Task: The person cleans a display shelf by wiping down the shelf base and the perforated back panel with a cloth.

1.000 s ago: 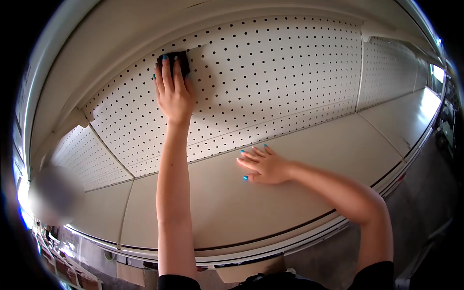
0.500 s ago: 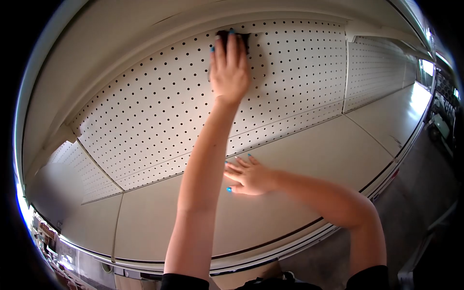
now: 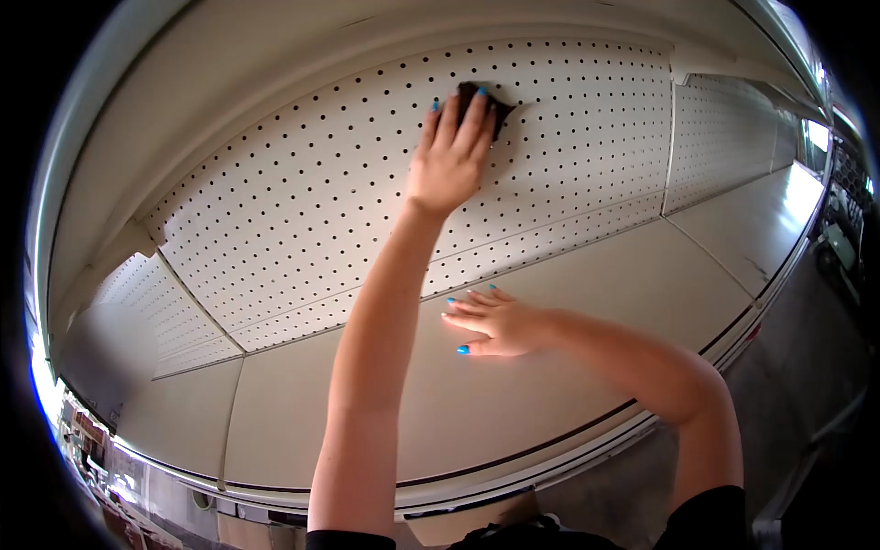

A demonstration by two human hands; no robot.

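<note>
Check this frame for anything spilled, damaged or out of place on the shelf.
Small dark marks sit near the front edge of the right-hand shelf panel, odd against its otherwise plain surface; scuff or dirt, I can't tell. Nothing looks spilled.

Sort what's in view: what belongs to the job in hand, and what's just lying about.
In use:
- black cloth, under the left hand
- perforated panel, behind the cloth
- shelf, under the spread right hand

Apparently just lying about:
- brown box, partly hidden below the shelf's front edge
- pale item at far right, too small to identify
</note>
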